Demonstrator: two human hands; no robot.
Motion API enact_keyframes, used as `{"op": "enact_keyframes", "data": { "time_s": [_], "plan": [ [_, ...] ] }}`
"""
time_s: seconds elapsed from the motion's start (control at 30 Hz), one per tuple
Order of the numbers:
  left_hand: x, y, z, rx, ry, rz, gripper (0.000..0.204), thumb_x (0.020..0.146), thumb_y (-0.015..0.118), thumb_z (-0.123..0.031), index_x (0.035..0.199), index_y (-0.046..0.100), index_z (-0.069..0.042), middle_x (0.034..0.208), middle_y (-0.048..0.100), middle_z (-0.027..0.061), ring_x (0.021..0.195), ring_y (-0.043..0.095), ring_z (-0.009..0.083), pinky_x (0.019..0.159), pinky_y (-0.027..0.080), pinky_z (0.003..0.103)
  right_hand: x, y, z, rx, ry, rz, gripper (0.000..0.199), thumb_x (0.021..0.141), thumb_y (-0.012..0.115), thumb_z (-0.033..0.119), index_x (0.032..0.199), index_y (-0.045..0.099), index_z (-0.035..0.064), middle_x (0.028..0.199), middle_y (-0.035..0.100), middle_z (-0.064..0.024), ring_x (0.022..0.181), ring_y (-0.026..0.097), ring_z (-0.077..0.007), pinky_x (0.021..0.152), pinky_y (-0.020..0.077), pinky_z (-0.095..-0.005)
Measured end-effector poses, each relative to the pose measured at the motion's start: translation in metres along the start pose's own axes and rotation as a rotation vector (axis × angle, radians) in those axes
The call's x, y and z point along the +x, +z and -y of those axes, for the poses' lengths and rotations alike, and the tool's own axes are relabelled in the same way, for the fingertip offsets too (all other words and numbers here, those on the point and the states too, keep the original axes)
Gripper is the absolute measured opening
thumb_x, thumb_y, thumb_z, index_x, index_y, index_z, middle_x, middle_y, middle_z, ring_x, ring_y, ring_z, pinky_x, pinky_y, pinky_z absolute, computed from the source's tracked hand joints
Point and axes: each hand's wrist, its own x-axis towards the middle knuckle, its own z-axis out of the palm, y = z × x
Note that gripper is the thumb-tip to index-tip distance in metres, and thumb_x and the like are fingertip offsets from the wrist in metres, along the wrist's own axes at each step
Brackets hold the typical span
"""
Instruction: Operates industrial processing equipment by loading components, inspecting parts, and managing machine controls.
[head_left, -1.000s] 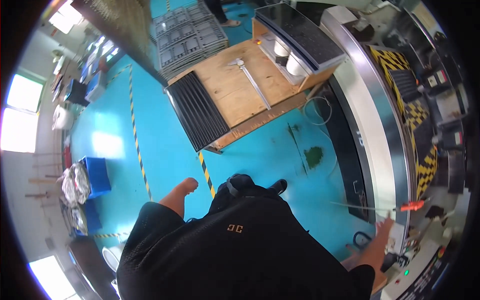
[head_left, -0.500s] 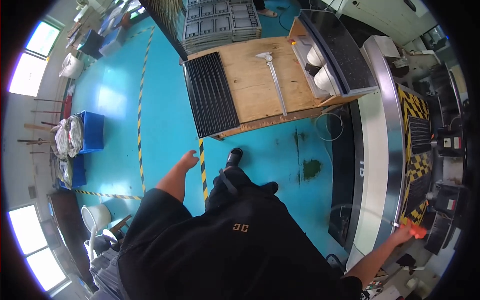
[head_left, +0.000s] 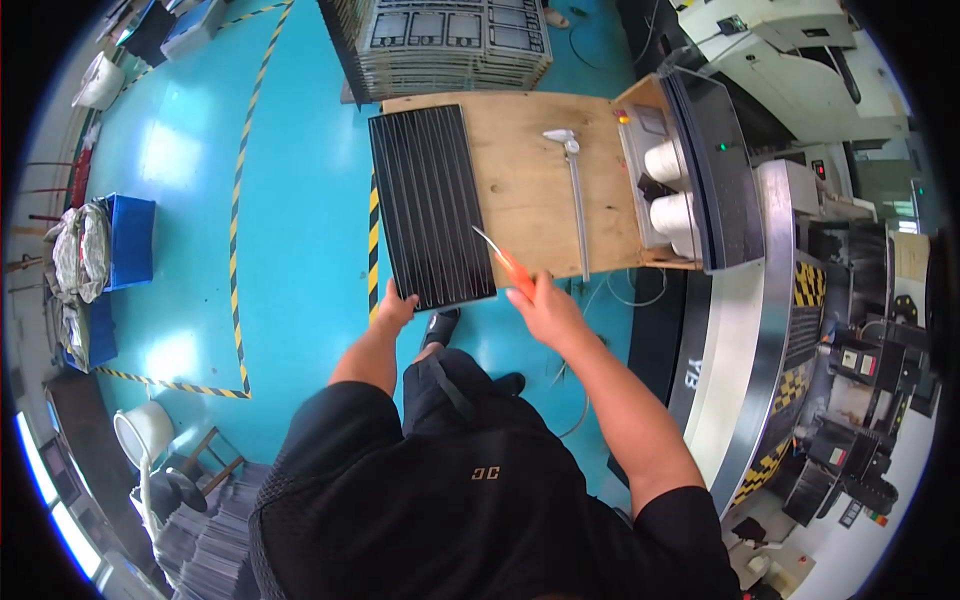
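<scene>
A black rectangular panel [head_left: 432,200] with long parallel grooves lies on the left part of the wooden table [head_left: 530,160]. My left hand [head_left: 396,304] grips its near left corner, thumb on top, the other fingers partly hidden. Closed around an orange air blow gun [head_left: 514,273] is my right hand [head_left: 549,312], just off the panel's near right edge. The gun's thin metal nozzle points over the panel. A thin clear hose [head_left: 578,415] curves below my right forearm. Right of the panel rests a silver caliper [head_left: 577,205].
Stacked grey frames [head_left: 450,60] stand beyond the table. White spools [head_left: 672,215] sit in a shelf at its right end, beside a long machine bed [head_left: 735,370]. Blue bins [head_left: 130,240] line the left, past yellow-black floor tape [head_left: 237,210].
My left hand has come forward onto the panel's corner. My right hand has brought the blow gun from the machine at right across to the panel. The view has shifted.
</scene>
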Motion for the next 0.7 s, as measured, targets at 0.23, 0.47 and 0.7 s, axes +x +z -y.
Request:
{"op": "enact_keyframes", "data": {
  "time_s": [0.23, 0.47, 0.7],
  "plan": [
    [-0.038, -0.054, -0.046, 0.043, 0.029, 0.076, 0.086, 0.083, 0.068, -0.025, 0.148, 0.013, -0.011, 0.093, 0.066, 0.0185, 0.06, 0.065, 0.0231, 0.057, 0.052, 0.036, 0.104, -0.043, 0.064, -0.102, 0.022, -0.075, 0.047, 0.091, 0.053, 0.042, 0.099, 0.044, -0.0031, 0.08, 0.063, -0.028, 0.077, 0.063, -0.0442, 0.066, 0.0501, -0.0521],
    [-0.011, -0.048, -0.066, 0.072, 0.046, 0.123, 0.08, 0.082, 0.068, -0.024, 0.145, 0.02, -0.012, 0.089, 0.065, 0.0157, 0.052, 0.062, 0.0214, 0.047, 0.05, 0.034, -0.023, 0.003, -0.021, 0.054, 0.167, 0.158, 0.062, 0.087, 0.056, 0.051, 0.114, 0.045, -0.0033, 0.096, 0.062, -0.0294, 0.089, 0.061, -0.0448, 0.075, 0.0488, -0.0506],
    [0.011, -0.043, -0.061, 0.27, -0.026, 0.213, 0.072, 0.078, 0.069, -0.023, 0.136, 0.03, -0.006, 0.107, 0.06, 0.022, 0.083, 0.064, 0.0368, 0.055, 0.053, 0.044, -0.179, -0.025, -0.06, 0.321, 0.342, 0.382, 0.06, 0.085, 0.058, 0.052, 0.116, 0.053, 0.001, 0.104, 0.064, -0.0211, 0.099, 0.06, -0.0385, 0.087, 0.046, -0.0428]
  ]
}}
